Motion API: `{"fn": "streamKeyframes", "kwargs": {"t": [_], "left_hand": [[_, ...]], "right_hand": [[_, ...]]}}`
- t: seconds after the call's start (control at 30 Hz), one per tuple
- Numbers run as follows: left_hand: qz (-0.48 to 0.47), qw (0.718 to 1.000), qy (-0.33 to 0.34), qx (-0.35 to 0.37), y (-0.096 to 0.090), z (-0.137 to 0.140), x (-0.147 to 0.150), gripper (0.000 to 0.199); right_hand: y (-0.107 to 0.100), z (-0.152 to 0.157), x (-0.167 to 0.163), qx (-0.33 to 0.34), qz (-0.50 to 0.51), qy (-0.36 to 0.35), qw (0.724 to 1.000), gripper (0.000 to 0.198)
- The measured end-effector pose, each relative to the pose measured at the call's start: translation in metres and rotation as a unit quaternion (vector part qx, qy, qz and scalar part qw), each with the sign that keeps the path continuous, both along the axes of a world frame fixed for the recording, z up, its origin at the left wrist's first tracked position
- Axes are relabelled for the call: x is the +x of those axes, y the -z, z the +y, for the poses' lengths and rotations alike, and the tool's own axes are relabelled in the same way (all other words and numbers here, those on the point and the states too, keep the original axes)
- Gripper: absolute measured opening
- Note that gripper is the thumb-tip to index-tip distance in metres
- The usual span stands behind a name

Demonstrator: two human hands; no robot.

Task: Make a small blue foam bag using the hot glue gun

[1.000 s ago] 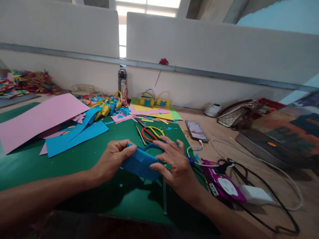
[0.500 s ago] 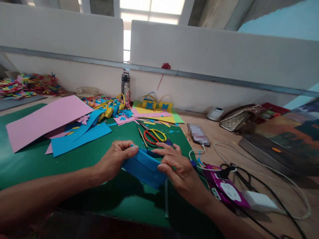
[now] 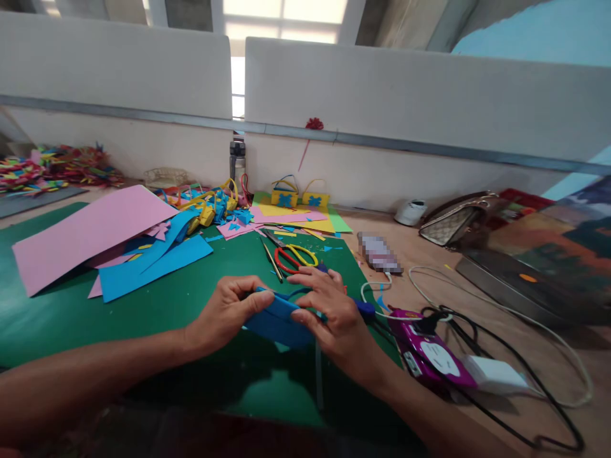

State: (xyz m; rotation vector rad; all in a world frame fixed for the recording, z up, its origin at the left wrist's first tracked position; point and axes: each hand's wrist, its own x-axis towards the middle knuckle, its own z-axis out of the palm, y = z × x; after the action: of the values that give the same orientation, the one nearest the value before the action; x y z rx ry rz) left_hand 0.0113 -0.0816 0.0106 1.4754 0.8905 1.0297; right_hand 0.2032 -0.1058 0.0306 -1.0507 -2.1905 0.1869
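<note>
Both my hands hold a small folded blue pouch [image 3: 281,326], which looks like foam or paper sheet, above the green mat. My left hand [image 3: 238,305] pinches its left top edge between thumb and fingers. On the right, the thumb and fingers of my right hand [image 3: 329,308] are closed on the upper edge. The pouch tilts so its opening faces up and away. Scissors [image 3: 298,256] with red and yellow handles lie just beyond, beside a thin pointed stick [image 3: 272,261]. Behind my right hand a blue tool [image 3: 363,309] is mostly hidden. A clear stick [image 3: 319,378] lies below the pouch.
Pink sheets [image 3: 90,232] and blue sheets [image 3: 153,270] lie left on the green mat [image 3: 200,248]. Two small yellow bags [image 3: 285,198] stand at the back near a pile of blue and yellow pieces [image 3: 214,207]. At right are a phone [image 3: 379,253], a purple power strip [image 3: 429,356] and loose cables.
The pouch has tipped, so its front face shows less and its top edge more. My right hand has shifted slightly left and up along the edge; my left hand keeps its pinch.
</note>
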Motion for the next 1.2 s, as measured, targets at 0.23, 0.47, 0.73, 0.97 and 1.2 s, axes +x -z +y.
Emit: {"fn": "streamKeyframes", "kwargs": {"t": [0.23, 0.47, 0.73, 0.97, 1.2], "left_hand": [[-0.054, 0.992, 0.066, -0.094, 0.002, 0.001, 0.001, 0.038], [0.052, 0.997, 0.05, 0.039, -0.004, -0.007, 0.005, 0.032], [0.106, 0.984, 0.125, 0.064, -0.003, -0.004, -0.003, 0.039], [0.162, 0.961, 0.09, 0.207, -0.008, -0.005, 0.0, 0.033], [0.125, 0.964, 0.072, 0.223, -0.009, -0.004, -0.001, 0.025]], "right_hand": [[-0.008, -0.004, -0.001, -0.071, 0.034, -0.048, 0.996, 0.021], [-0.003, -0.003, -0.003, 0.01, 0.002, -0.005, 1.0, 0.012], [-0.005, -0.008, -0.006, 0.008, -0.015, -0.01, 1.0, 0.016], [-0.003, -0.011, -0.01, 0.047, -0.033, 0.015, 0.998, 0.013], [-0.003, -0.013, -0.015, 0.063, -0.036, 0.024, 0.997, 0.015]]}}
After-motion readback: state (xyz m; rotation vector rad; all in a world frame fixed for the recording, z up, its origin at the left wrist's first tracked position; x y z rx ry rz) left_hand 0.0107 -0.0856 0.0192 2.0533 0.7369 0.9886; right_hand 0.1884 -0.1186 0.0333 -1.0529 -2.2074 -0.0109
